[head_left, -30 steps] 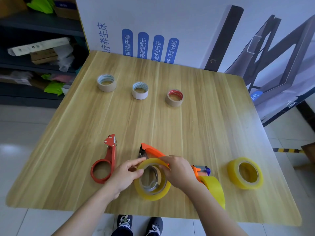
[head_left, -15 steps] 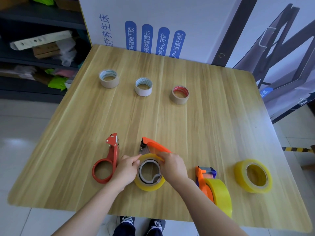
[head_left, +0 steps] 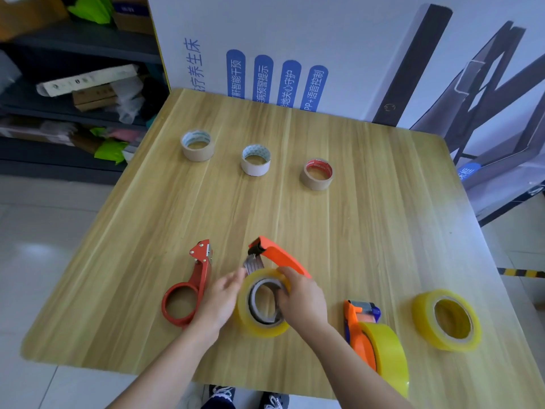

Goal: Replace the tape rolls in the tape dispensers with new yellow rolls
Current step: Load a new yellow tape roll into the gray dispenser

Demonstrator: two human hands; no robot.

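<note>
A yellow tape roll [head_left: 250, 323] sits flat around the hub of an orange dispenser [head_left: 280, 256] near the table's front edge. My right hand [head_left: 303, 299] grips the roll's far right rim, fingers curled into its hole. My left hand [head_left: 221, 299] touches the roll's left side with loosely extended fingers. A red dispenser [head_left: 191, 286] with no roll lies to the left. A second orange dispenser [head_left: 358, 329] at the right carries a yellow roll [head_left: 389, 352]. A loose yellow roll [head_left: 446, 320] lies at the far right.
Three used rolls stand in a row further back: a tan one [head_left: 197, 145], a white one [head_left: 255, 160] and a brown one with a red core [head_left: 317, 174]. A printed board [head_left: 295, 54] stands behind the wooden table [head_left: 368, 231]. Shelves [head_left: 73, 93] are at the left.
The yellow roll was tilted up in both hands; it has come down flat onto the orange dispenser's hub. My left hand's fingers have loosened against its side.
</note>
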